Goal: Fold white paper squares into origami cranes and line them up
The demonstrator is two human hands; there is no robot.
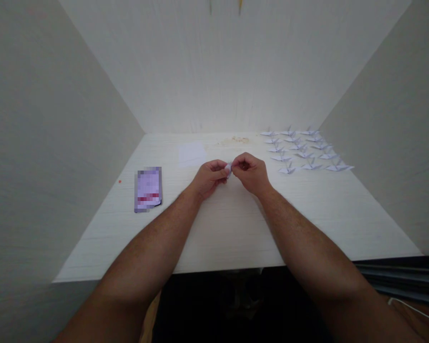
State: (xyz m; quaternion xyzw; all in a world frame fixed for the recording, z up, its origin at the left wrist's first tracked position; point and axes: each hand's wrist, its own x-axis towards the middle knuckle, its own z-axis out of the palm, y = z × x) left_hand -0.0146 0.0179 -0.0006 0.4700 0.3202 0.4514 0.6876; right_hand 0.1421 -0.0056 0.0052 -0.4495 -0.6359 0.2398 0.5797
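Observation:
Between my two hands, above the middle of the white table, is a small folded piece of white paper (228,169). My left hand (211,178) pinches it between thumb and fingers. From the other side my right hand (250,172) has thumb and fingertips closed at the paper's right edge. Much of the paper is covered by my fingers, so its exact folded form is hard to make out. To the right of my right hand stand rows of white origami cranes (305,155), several in all. Beyond my left hand lies a stack or sheet of white paper (192,155), flat.
A tablet or phone-like device (148,189), blurred out, lies at the left of the table (229,238). Brownish marks (239,140) show near the back wall. A tiny orange-red speck (119,181) sits by the left edge. Walls enclose the table at left, back and right.

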